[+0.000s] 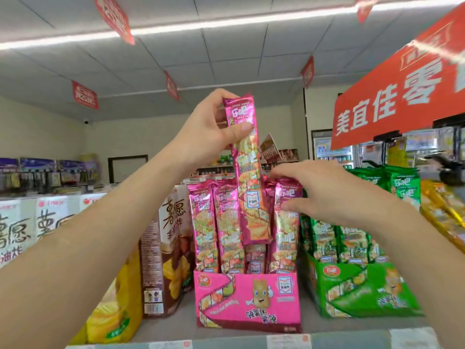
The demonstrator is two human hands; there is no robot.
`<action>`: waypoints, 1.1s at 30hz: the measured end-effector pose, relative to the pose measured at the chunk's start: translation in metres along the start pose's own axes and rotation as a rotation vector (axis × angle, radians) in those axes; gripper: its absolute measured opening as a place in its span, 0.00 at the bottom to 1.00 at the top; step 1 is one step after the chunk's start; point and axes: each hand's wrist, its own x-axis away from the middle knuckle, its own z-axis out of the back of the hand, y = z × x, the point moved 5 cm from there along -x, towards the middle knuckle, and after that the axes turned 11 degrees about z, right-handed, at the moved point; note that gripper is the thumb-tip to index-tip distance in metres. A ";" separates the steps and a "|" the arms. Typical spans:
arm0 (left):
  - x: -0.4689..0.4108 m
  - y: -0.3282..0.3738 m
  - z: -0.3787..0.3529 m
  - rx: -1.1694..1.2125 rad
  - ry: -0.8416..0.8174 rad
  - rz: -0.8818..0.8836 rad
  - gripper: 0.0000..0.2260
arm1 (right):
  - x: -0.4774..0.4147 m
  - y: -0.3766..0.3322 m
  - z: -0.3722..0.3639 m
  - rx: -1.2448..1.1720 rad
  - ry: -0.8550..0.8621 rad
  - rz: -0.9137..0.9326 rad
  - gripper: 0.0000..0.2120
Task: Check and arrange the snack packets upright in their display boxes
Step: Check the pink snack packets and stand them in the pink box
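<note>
1. Left hand: raised above the display, its grip pinching the top end of a pink snack packet, thumb on the printed front, fingers curled behind the upper seal
2. Held pink snack packet: long and narrow, hanging near upright with a slight tilt; its lower end sits in front of the standing packets, above the box opening, lifted well clear of its neighbours' tops
3. Right hand: palm down, grip spread, fingertips resting on the tops of the rightmost pink packets in the box, thumb against the front of one packet
4. Pink display box: stands on the shelf at centre, front panel printed with a cartoon figure; a row of pink packets stands upright inside, two to the left of the held one, shorter-showing ones directly beneath it
5. Green display box: just to the right of the pink one, angled, holding upright green packets
6. Yellow packets: far right, leaning, partly cut by the frame edge
7. Brown snack carton: just left of the pink box, standing upright; a yellow carton beside it, nearer the viewer
8. Red banner: overhead at right with white characters; smaller red signs hang from the ceiling
</note>
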 end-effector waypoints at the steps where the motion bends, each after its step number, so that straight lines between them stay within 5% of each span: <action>1: -0.001 -0.001 0.002 -0.004 0.008 -0.004 0.12 | 0.001 0.001 0.000 -0.031 0.015 0.001 0.29; 7: 0.003 -0.020 -0.018 -0.086 -0.124 0.048 0.12 | 0.000 0.009 0.001 -0.159 0.038 -0.006 0.29; 15: 0.008 -0.044 -0.040 -0.734 -0.377 0.103 0.15 | -0.003 0.017 0.003 -0.198 0.014 0.037 0.26; 19: 0.016 -0.053 -0.046 -0.846 -0.469 0.096 0.20 | -0.009 0.017 0.006 -0.175 0.037 0.069 0.26; 26: 0.019 -0.040 -0.035 -0.574 -0.483 0.117 0.11 | -0.030 -0.003 -0.007 -0.015 -0.255 0.140 0.36; 33: 0.024 -0.039 -0.022 -0.203 -0.607 0.335 0.15 | -0.029 -0.003 -0.005 -0.028 -0.196 0.186 0.31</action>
